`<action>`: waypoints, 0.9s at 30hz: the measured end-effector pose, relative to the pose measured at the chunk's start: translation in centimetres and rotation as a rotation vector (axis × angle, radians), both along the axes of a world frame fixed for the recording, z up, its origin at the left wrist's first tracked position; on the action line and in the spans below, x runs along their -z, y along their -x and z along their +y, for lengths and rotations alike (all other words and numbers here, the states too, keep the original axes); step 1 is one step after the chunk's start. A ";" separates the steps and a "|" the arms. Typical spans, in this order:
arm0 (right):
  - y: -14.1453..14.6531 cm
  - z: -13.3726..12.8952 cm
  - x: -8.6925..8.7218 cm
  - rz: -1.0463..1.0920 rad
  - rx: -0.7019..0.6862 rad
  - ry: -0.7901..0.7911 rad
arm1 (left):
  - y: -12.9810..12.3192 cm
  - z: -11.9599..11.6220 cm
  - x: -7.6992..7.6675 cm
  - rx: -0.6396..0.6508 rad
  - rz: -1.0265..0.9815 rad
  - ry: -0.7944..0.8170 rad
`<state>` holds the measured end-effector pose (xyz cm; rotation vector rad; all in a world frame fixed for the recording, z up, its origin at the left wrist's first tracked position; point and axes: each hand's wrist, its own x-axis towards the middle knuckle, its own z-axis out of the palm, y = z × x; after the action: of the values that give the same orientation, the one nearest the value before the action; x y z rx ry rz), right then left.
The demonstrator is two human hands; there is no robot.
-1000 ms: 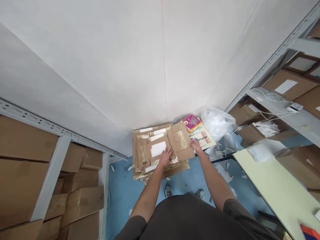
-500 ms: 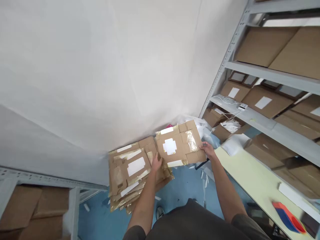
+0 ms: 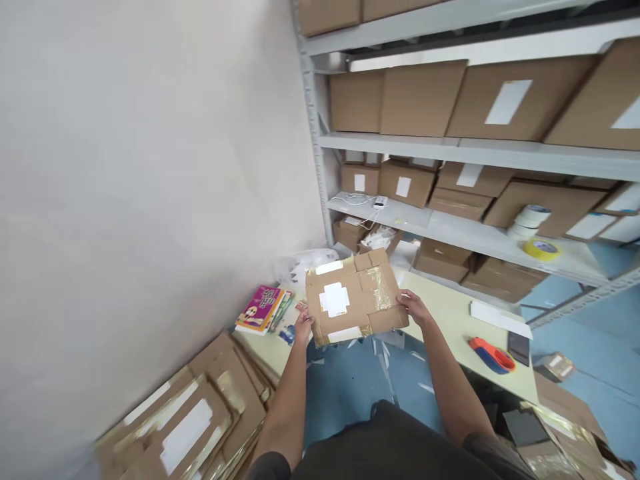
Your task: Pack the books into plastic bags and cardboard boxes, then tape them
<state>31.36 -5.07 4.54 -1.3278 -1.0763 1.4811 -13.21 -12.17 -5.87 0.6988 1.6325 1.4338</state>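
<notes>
A flattened cardboard box (image 3: pixel 357 307) with a white cross-shaped label and strips of shiny tape is held up in front of me. My left hand (image 3: pixel 304 325) grips its left edge, fingers closed on it. At the opposite edge, my right hand (image 3: pixel 414 307) pinches the cardboard near the corner. To the lower left lies a pile of flattened cardboard (image 3: pixel 200 400) with white labels and tape, apart from both hands. Several books (image 3: pixel 260 308) with a purple cover on top lie on a pale tabletop (image 3: pixel 267 350) beyond my left hand.
Shelves (image 3: pixel 480 157) with many cardboard boxes stand at the back right. A red and blue tape dispenser (image 3: pixel 493 355) and a dark phone (image 3: pixel 519 348) lie on the table at right. Yellow tape (image 3: pixel 541 249) sits on a shelf. Paper scraps litter the blue floor (image 3: pixel 345 380).
The view has swung to the right, bringing the books and more shelving into sight. My left hand has moved from beside the pile to the held cardboard's left edge.
</notes>
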 end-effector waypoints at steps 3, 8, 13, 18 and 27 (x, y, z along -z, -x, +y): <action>-6.5 0.5 0.4 0.026 0.062 -0.008 | -5.5 4.6 -1.2 0.102 0.041 0.036; -15.9 0.1 1.3 0.036 0.250 0.020 | -14.4 11.9 -2.4 0.291 0.077 0.056; -20.6 -0.6 2.9 0.041 0.423 0.051 | -20.8 18.6 -2.6 0.432 0.088 0.052; -21.5 0.0 4.2 0.057 0.563 0.082 | -24.4 25.5 -2.5 0.539 0.084 0.060; -20.3 4.5 6.9 -0.013 0.752 0.132 | -26.9 36.2 -0.1 0.679 0.068 0.124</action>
<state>51.67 -0.62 -2.33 -1.5978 -0.3958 0.9783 13.71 24.07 -5.79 1.1039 1.3285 0.8185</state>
